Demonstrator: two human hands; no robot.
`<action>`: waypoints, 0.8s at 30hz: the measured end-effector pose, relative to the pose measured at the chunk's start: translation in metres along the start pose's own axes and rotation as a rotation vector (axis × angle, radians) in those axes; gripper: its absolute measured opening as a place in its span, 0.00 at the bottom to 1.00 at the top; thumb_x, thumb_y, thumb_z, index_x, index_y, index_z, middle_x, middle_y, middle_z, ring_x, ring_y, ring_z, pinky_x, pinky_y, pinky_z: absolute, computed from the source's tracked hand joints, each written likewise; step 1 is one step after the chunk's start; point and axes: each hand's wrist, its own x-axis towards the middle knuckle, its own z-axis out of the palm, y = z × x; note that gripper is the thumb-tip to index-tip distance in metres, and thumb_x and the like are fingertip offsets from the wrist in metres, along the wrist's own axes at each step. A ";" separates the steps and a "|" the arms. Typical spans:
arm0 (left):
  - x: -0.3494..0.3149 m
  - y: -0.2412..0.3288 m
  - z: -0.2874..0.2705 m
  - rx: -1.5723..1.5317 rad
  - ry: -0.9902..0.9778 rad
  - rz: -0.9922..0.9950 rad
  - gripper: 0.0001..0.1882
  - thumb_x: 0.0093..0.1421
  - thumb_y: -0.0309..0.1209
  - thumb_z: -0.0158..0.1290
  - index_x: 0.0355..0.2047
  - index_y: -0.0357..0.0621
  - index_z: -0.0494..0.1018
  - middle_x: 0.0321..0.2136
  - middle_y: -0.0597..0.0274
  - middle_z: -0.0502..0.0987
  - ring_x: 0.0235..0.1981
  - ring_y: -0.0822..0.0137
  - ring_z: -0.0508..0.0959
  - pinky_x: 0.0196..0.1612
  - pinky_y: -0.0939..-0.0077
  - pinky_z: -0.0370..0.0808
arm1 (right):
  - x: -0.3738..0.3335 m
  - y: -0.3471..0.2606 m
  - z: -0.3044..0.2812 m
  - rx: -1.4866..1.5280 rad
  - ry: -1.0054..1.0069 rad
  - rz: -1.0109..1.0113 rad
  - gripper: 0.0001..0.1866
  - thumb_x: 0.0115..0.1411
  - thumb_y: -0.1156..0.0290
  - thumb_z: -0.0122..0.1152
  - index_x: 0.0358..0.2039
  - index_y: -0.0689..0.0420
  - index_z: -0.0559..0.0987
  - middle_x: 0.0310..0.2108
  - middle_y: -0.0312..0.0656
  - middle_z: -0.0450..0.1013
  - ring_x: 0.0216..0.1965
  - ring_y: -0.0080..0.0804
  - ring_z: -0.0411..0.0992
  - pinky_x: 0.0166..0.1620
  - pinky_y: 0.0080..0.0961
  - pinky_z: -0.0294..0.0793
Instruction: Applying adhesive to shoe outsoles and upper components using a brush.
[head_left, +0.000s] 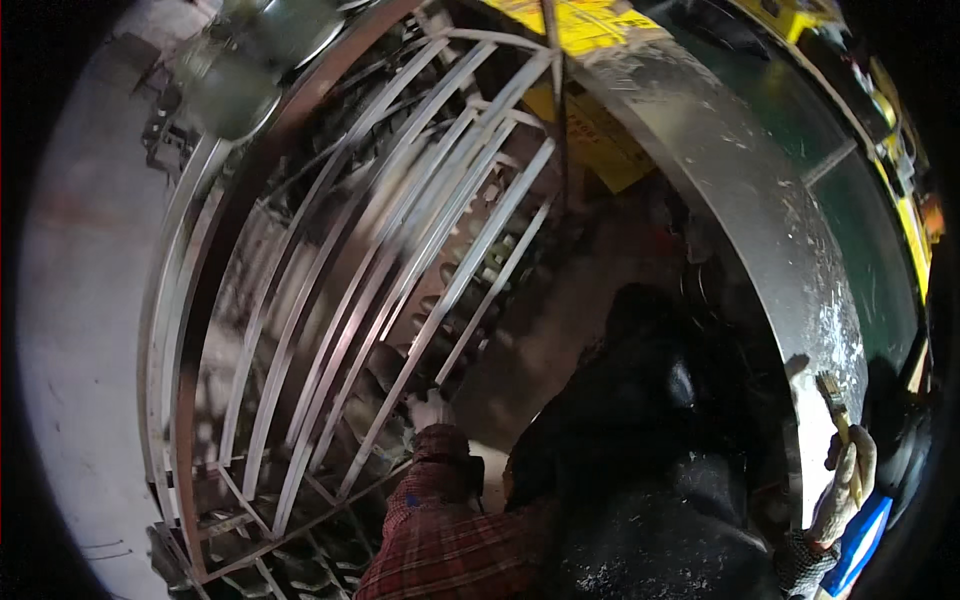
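My left hand (430,410), in a pale glove with a red plaid sleeve behind it, is closed at the lower end of a thin pale metal bar (494,292). The fingers are small and partly in shadow. This bar lies at the right side of a rack of long pale metal bars (400,235), some of them blurred. Far to the right, my gloved right hand (848,485) is wrapped round the handle of a flat paintbrush (832,392). Its bristles point up and away, beside the worn rim of a grey metal surface (770,220).
A brown metal beam (222,255) runs along the rack's left side. Rounded dark metal parts (230,90) stand at the upper left. Yellow printed sheets (590,25) lie at the top. A blue-edged object (860,545) is beside my right wrist. Dark clothing fills the lower middle.
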 end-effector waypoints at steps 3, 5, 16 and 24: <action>0.034 0.006 0.027 0.218 0.009 -0.143 0.28 0.60 0.48 0.53 0.49 0.36 0.72 0.44 0.45 0.79 0.48 0.55 0.78 0.49 0.61 0.76 | -0.024 -0.015 0.005 -0.140 0.114 0.005 0.17 0.68 0.63 0.53 0.50 0.64 0.75 0.41 0.41 0.75 0.40 0.24 0.70 0.41 0.20 0.69; 0.053 0.014 0.032 0.148 -0.122 -0.133 0.27 0.60 0.48 0.53 0.49 0.36 0.72 0.43 0.46 0.79 0.47 0.55 0.78 0.48 0.61 0.76 | -0.026 -0.022 0.016 -0.173 0.164 -0.041 0.17 0.67 0.64 0.54 0.49 0.64 0.75 0.39 0.40 0.75 0.37 0.22 0.69 0.39 0.19 0.68; 0.041 0.082 0.052 -0.164 -0.233 0.100 0.25 0.62 0.48 0.52 0.48 0.39 0.73 0.39 0.50 0.79 0.40 0.56 0.78 0.46 0.60 0.77 | -0.037 -0.057 0.035 -0.285 0.166 0.013 0.09 0.63 0.75 0.56 0.43 0.64 0.76 0.35 0.39 0.75 0.36 0.24 0.71 0.42 0.22 0.71; 0.033 0.198 0.052 -0.650 -0.560 0.043 0.23 0.63 0.47 0.51 0.47 0.41 0.73 0.36 0.53 0.79 0.36 0.56 0.78 0.44 0.59 0.77 | -0.034 -0.046 0.032 -0.176 0.146 0.060 0.10 0.64 0.75 0.56 0.44 0.64 0.76 0.37 0.40 0.74 0.39 0.25 0.72 0.45 0.22 0.71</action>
